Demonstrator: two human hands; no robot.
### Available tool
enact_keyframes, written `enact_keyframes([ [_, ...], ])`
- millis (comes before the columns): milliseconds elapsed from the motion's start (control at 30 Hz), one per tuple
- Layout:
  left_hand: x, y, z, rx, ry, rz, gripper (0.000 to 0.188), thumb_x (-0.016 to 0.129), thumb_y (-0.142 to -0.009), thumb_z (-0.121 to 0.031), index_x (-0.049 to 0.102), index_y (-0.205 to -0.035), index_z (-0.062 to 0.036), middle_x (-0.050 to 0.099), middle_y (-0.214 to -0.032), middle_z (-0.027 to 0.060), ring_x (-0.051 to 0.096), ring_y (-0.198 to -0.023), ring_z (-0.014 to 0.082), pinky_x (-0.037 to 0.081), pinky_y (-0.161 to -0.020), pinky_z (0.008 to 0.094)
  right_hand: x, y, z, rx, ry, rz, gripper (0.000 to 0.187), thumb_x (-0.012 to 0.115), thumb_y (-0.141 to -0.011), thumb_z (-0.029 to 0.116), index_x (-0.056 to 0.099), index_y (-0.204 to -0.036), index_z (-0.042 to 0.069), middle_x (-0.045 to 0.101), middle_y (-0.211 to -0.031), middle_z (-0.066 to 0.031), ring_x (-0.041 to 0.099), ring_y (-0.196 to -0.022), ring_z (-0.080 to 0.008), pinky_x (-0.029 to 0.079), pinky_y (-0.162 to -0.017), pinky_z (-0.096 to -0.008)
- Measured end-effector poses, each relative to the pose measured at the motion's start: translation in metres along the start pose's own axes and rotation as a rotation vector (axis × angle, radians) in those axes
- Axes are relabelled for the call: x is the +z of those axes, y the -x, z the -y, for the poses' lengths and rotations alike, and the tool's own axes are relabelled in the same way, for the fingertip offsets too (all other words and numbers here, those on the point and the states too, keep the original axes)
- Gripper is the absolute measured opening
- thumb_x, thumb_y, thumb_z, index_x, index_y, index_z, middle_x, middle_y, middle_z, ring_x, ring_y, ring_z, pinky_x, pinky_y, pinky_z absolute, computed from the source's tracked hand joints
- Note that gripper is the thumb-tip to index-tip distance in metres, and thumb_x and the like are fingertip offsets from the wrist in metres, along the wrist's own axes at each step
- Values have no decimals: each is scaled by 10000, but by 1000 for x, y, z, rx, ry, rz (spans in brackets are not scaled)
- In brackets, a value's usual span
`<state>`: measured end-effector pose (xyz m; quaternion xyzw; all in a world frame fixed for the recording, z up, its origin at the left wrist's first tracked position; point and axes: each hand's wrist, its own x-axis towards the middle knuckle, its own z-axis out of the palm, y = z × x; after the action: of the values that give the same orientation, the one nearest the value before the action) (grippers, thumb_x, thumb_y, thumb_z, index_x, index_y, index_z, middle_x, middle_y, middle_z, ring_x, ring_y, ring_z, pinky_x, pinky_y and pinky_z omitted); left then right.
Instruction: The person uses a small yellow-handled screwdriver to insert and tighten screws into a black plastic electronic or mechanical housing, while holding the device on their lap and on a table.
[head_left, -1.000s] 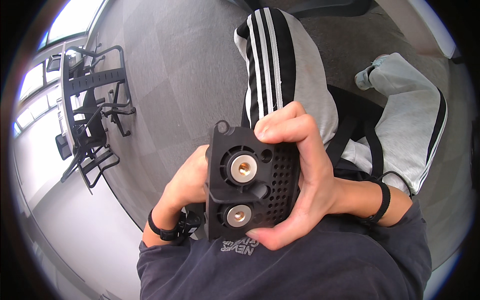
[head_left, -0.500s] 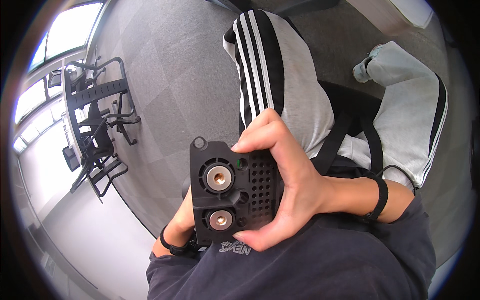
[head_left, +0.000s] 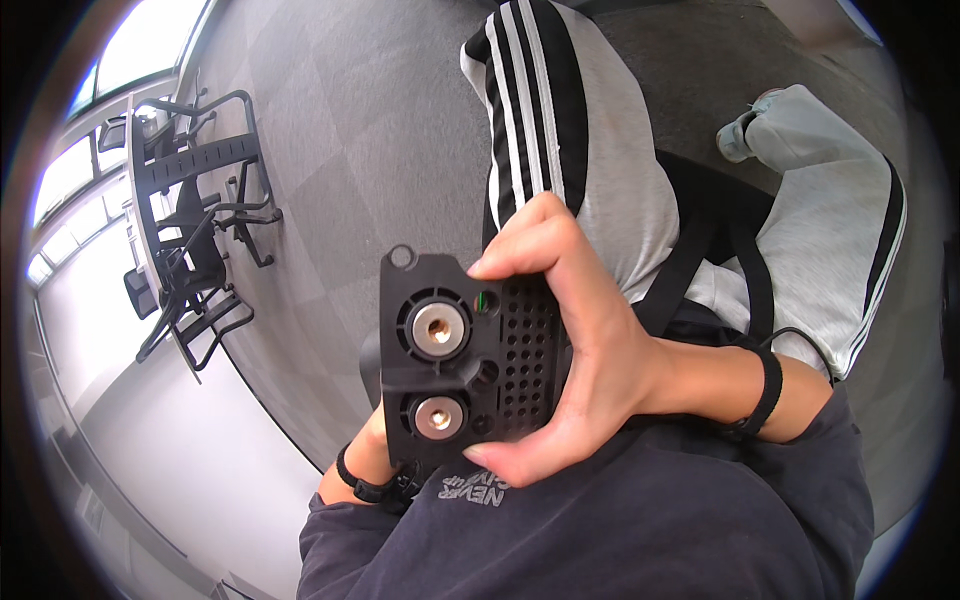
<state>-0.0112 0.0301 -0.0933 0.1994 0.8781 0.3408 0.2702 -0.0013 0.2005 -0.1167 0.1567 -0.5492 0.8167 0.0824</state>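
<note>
A flat black plastic housing (head_left: pixel 433 374) is held up in front of my chest. On its face are two round metal-ringed fittings with brassy centres, a grid of small holes and a small loop at its top left corner. My right hand (head_left: pixel 590 350) clasps it from the right side, the thumb at the lower edge and a bent index finger at the upper edge. Behind the housing's lower left goes my left hand (head_left: pixel 375 432); only its wrist side shows and the fingers are hidden, so what they do cannot be seen.
Black-framed chairs (head_left: pixel 205 240) stand by a table on the left, near bright windows (head_left: pixel 140 50). Grey carpet (head_left: pixel 330 130) covers the floor. My legs in grey striped trousers (head_left: pixel 625 150) extend ahead, with black straps (head_left: pixel 680 280) across the lap.
The housing and both hands sit slightly higher in the picture. My legs appear shifted a little to the right. The right hand's grip looks the same.
</note>
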Motion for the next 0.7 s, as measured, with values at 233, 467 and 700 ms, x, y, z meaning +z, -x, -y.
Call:
enact_keyframes([
  [233, 15, 11, -3, -12, 5, -50, 370, 690, -726, -120, 553, -1048, 2, 619, -943, 151, 610, -837, 298, 481, -735, 349, -2, -1, -1, -6, 22, -13, 818, 833, -470, 284, 384, -1099, 15, 402, -970, -104, 416, -838, -173, 359, -733, -281],
  [467, 18, 15, -5, -24, 11, -77, 367, 688, -728, -120, 553, -1047, 2, 618, -942, 151, 610, -837, 297, 480, -735, 348, -4, -2, -1, 20, 31, 1, 818, 829, -471, 291, 381, -1095, 10, 405, -978, -108, 416, -839, -173, 359, -736, -285],
  [700, 18, 19, -6, -28, 14, -92, 363, 686, -731, -119, 553, -1046, 2, 617, -940, 151, 609, -836, 296, 480, -735, 348, -2, -2, 0, 35, 26, 21, 821, 824, -465, 282, 380, -1096, 2, 397, -981, -107, 415, -843, -171, 355, -736, -281],
])
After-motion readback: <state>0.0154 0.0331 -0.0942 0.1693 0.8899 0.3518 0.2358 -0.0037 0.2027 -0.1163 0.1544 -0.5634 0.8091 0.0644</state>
